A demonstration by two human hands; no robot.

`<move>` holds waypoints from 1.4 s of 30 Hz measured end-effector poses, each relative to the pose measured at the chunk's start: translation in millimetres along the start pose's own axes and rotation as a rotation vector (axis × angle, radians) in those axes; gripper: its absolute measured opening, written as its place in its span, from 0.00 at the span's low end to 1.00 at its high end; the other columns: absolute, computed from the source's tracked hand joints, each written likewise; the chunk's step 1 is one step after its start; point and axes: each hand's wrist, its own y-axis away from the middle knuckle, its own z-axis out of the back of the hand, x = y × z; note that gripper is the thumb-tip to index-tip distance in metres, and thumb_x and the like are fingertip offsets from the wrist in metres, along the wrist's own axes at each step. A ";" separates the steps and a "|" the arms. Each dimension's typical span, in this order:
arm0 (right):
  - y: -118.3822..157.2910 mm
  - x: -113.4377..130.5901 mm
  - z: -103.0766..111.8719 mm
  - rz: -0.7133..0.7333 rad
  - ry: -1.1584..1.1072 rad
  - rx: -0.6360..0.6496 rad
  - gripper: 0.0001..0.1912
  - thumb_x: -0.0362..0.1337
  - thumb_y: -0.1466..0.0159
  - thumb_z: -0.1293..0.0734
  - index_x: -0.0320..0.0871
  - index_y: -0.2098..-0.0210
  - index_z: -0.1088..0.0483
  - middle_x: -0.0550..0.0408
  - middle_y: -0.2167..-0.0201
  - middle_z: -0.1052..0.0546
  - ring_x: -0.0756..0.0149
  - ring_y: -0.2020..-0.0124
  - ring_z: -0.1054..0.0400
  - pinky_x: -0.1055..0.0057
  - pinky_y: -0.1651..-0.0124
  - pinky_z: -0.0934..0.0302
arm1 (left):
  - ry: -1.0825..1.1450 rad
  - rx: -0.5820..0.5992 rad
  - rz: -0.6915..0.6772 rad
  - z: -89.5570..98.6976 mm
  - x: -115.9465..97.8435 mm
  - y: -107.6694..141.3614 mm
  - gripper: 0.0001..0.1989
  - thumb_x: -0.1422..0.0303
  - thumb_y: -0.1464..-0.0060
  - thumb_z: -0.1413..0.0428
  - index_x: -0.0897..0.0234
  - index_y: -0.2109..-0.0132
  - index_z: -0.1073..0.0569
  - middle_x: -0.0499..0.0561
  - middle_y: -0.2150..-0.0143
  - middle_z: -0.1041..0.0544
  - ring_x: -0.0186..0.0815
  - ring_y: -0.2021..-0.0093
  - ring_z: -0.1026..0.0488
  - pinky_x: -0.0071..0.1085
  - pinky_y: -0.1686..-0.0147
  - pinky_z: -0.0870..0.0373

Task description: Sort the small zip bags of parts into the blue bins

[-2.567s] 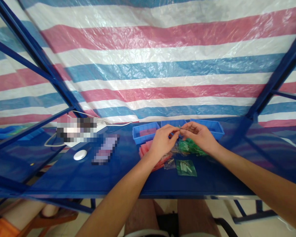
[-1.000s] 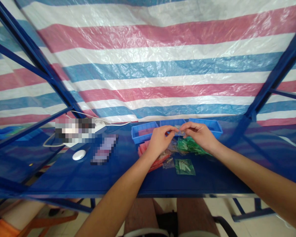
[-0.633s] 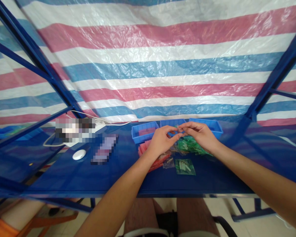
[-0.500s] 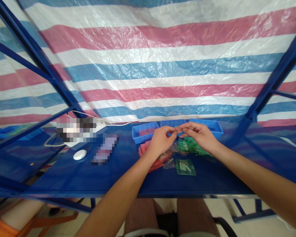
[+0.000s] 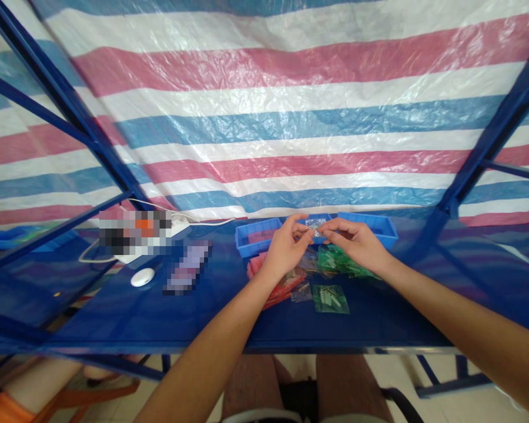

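Between my two hands is a small clear plastic bag (image 5: pixel 314 224), held above the middle blue bin. My left hand (image 5: pixel 287 242) pinches its left side and my right hand (image 5: pixel 351 239) its lower right; what lies inside is too small to make out. Below my left hand are red plastic bags (image 5: pixel 282 289) in a pile. Green bags (image 5: pixel 346 261) lie heaped under my right hand. Some clear bags (image 5: pixel 303 291) sit between the two piles. Nearer the table edge lies one green bag (image 5: pixel 330 298) with pale, thin pieces in it.
Blue bins stand behind my hands: a left bin (image 5: pixel 243 247) with red bags, and a right bin (image 5: pixel 385 236). Leftward on the blue table (image 5: pixel 229 317) are a white round case (image 5: pixel 142 277), a blurred-out phone-like object (image 5: pixel 187 267) and a power strip (image 5: pixel 130 254). Another person's arm (image 5: pixel 39 382) shows at lower left.
The clear bag has come into plain view between my fingers, which have moved slightly apart. My left fingers have lifted and spread a little. The piles on the table look the same.
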 end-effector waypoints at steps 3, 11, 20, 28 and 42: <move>-6.4 -3.3 13.9 -0.078 0.020 -0.078 0.17 0.53 0.34 0.27 0.48 0.56 0.19 0.51 0.56 0.16 0.56 0.61 0.23 0.57 0.53 0.26 | -0.079 -0.008 -0.019 0.5 -1.9 0.9 0.21 0.64 0.33 0.42 0.61 0.37 0.32 0.54 0.54 0.16 0.38 0.59 0.17 0.33 0.58 0.21; -13.4 -23.2 65.0 0.031 0.977 -0.283 0.18 0.48 0.29 0.37 0.44 0.57 0.20 0.43 0.62 0.18 0.49 0.59 0.24 0.57 0.56 0.33 | -0.532 0.148 -0.259 -0.2 -11.4 9.2 0.10 0.65 0.31 0.45 0.61 0.50 0.21 0.54 0.52 0.18 0.42 0.50 0.20 0.37 0.46 0.25; -13.4 -36.7 63.1 -0.207 1.150 -0.101 0.27 0.56 0.28 0.41 0.46 0.62 0.17 0.40 0.67 0.18 0.44 0.61 0.23 0.57 0.60 0.36 | -0.629 0.205 -0.280 3.0 -6.4 9.4 0.12 0.62 0.30 0.47 0.61 0.51 0.21 0.54 0.54 0.19 0.42 0.51 0.21 0.37 0.47 0.25; -9.6 -14.1 48.5 0.181 0.842 -0.087 0.17 0.50 0.28 0.36 0.48 0.57 0.19 0.44 0.57 0.18 0.45 0.50 0.26 0.48 0.39 0.36 | -0.599 0.071 -0.272 1.5 -12.5 10.2 0.15 0.60 0.28 0.50 0.61 0.45 0.23 0.56 0.48 0.19 0.44 0.44 0.23 0.41 0.40 0.27; 11.9 14.7 -28.1 0.488 0.516 0.503 0.30 0.47 0.36 0.24 0.52 0.36 0.26 0.46 0.36 0.24 0.44 0.30 0.36 0.46 0.27 0.43 | -0.516 -0.001 -0.257 4.4 -22.0 11.8 0.16 0.61 0.27 0.52 0.61 0.40 0.27 0.58 0.43 0.21 0.43 0.43 0.23 0.42 0.38 0.28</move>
